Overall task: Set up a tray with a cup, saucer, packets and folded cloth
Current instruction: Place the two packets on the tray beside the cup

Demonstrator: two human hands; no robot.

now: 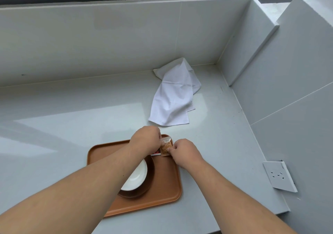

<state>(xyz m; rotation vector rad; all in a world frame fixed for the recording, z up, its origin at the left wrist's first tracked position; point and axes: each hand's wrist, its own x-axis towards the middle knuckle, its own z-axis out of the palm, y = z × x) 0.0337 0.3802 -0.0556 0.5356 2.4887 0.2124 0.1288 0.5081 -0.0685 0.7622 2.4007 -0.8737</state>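
Packets: I've got a brown packet point(165, 148) at the tray's far right corner. Right hand point(183, 151) has its fingertips pinched on the packet's lower right edge. Left hand point(146, 141) is curled over its left side, fingers closed around that edge as far as I can tell. Thumb side is hidden, so I can't confirm the exact grip. A second packet, red and white point(155, 154), peeks out under the left wrist, lying on the tray. Can't tell how many packets there are in total.

Tray point(162, 194) is orange-brown, sits on the grey counter point(63, 125) near its front edge. On it: a dark brown saucer point(144, 188) with a white dish or cup point(137, 178) sitting in it. My left forearm covers most of that, so I can't say whether it's a cup or a shallow bowl.

Cloth point(173, 100) is white, loose and crumpled, lying on the counter beyond the tray toward the back corner, partly propped against the wall. Not folded, not on the tray, well apart from both hands.

Progress as I read it:
- saucer and white piece: placed
- packets: being set down or squared up in the corner, nearly done
- cloth: untouched; fold and place still to do

A white socket plate point(278, 176) sits on the right wall, out of the way.
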